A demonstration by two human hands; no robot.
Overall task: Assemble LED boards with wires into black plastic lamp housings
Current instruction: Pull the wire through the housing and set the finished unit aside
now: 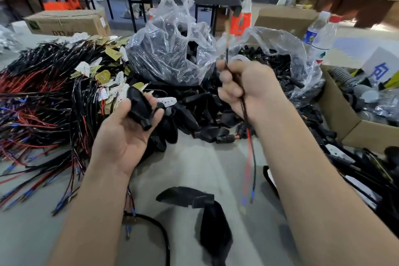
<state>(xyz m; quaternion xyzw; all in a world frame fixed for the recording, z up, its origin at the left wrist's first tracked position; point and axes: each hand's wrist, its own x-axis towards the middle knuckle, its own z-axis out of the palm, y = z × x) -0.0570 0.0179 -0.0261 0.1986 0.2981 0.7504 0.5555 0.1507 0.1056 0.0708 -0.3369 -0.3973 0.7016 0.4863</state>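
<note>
Far left, heaped wired boards (pixel 64 84) on the table (pixel 205 168). Next, left hand (pixel 127 131) palm-up, fingers curled round a black housing (pixel 140 108), raised above the table. Then right hand (pixel 244 86) clenched on a wire (pixel 244 110), blurred LED board (pixel 227 26) sticking up above the fist, leads (pixel 253 164) dangling below. Rightmost, a cardboard box (pixel 341 119)

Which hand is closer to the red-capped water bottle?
Right. The right hand, gripping a wire, is raised to the left of the red-capped water bottle. The left hand, holding a black housing, is much farther left.
</note>
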